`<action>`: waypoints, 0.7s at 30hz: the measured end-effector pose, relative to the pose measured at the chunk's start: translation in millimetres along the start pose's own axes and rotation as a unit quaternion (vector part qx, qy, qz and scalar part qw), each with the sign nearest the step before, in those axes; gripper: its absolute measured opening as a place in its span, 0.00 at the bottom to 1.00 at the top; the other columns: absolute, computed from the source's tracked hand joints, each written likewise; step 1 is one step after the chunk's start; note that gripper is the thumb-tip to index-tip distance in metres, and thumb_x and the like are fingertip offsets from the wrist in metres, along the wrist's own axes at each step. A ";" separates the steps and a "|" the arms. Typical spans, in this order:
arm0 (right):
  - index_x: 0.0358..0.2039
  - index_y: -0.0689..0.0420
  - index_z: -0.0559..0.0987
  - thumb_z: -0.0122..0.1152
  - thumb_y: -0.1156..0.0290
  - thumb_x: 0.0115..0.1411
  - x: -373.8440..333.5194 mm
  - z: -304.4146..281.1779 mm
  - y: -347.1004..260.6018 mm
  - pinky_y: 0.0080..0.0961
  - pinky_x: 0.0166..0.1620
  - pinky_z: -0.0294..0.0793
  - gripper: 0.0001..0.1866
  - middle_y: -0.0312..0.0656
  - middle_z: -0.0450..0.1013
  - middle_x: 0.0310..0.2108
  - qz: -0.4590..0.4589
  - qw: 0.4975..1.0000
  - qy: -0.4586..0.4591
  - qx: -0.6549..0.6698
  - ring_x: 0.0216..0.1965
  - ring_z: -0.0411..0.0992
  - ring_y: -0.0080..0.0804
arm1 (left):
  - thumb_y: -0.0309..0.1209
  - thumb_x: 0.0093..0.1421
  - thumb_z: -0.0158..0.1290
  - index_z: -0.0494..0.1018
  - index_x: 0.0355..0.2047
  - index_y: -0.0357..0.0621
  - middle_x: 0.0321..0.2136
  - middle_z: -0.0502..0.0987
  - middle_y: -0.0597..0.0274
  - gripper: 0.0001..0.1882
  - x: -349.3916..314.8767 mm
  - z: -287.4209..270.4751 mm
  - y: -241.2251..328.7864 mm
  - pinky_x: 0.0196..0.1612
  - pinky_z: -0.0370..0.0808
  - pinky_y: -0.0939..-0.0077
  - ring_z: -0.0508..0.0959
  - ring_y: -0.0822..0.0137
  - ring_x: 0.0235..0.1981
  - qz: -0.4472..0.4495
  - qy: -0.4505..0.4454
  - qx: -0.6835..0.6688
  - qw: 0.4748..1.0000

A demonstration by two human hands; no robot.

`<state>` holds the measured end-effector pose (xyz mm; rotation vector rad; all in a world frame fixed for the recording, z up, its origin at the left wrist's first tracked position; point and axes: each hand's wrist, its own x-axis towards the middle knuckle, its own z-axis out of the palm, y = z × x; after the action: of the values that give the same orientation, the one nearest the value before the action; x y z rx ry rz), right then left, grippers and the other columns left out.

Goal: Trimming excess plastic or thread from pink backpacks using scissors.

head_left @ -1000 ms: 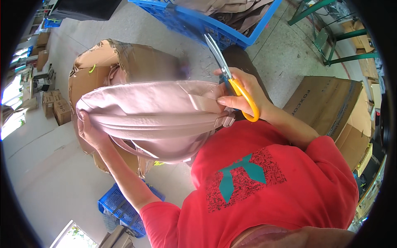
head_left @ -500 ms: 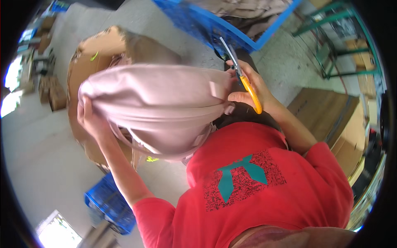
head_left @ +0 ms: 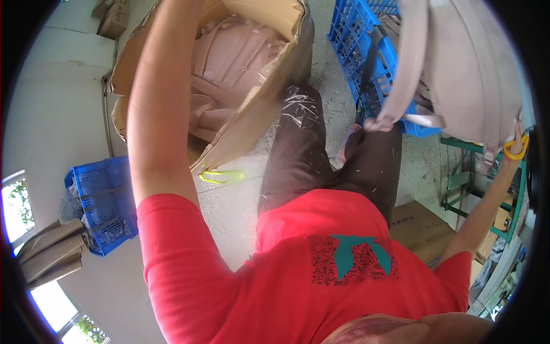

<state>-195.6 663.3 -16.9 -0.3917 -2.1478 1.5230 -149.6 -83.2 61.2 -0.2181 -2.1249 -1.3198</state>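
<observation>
A pale pink backpack (head_left: 458, 63) hangs high at the upper right, straps dangling over my lap. My right hand (head_left: 518, 136) is up at the right rim against the bag's lower edge, fingers through the yellow handle of a pair of scissors (head_left: 514, 151); the blades are hidden. My left forearm (head_left: 157, 103) rises straight up and leaves the picture at the top, so my left hand is out of sight. Below are my red shirt and dark trousers.
An open cardboard box (head_left: 269, 97) holding more pink bags (head_left: 229, 57) stands on the concrete floor ahead on the left. A blue plastic crate (head_left: 366, 51) sits behind the backpack, another blue crate (head_left: 103, 200) at the left. A green metal frame (head_left: 458, 183) and a closed carton (head_left: 418, 223) are on the right.
Both arms have swung the backpack up and to the right, off the box. My left hand has gone out of the top of the picture. The view now looks down at my lap.
</observation>
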 end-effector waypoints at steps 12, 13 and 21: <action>0.46 0.60 0.65 0.56 0.74 0.54 -255.4 61.0 48.6 0.13 0.24 0.67 0.19 0.38 0.70 0.23 0.060 0.977 -0.047 -0.198 0.20 0.67 0.19 | 0.34 0.41 0.56 0.70 0.43 0.52 0.40 0.73 0.57 0.25 -317.2 -101.4 -213.4 0.49 0.60 0.55 0.68 0.59 0.48 -0.212 -0.477 0.428 0.738; 0.47 0.60 0.65 0.56 0.74 0.54 -270.9 72.9 43.0 0.12 0.25 0.67 0.19 0.38 0.70 0.25 0.066 0.979 -0.083 -0.175 0.21 0.67 0.18 | 0.35 0.41 0.56 0.71 0.41 0.52 0.38 0.74 0.57 0.23 -323.0 -97.0 -214.1 0.50 0.58 0.54 0.68 0.58 0.48 -0.162 -0.471 0.407 0.765; 0.50 0.63 0.63 0.50 0.76 0.57 -281.5 154.8 -16.1 0.13 0.29 0.67 0.20 0.42 0.71 0.32 0.012 0.971 -0.192 -0.139 0.26 0.67 0.19 | 0.36 0.48 0.52 0.74 0.23 0.44 0.20 0.75 0.51 0.09 -282.2 -190.0 -240.0 0.27 0.72 0.63 0.75 0.51 0.23 -0.312 -0.017 0.485 0.817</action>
<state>-39.0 396.0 -103.6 -0.2266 -2.6816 1.4020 47.3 -312.5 -225.1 0.9495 -2.7124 -0.3300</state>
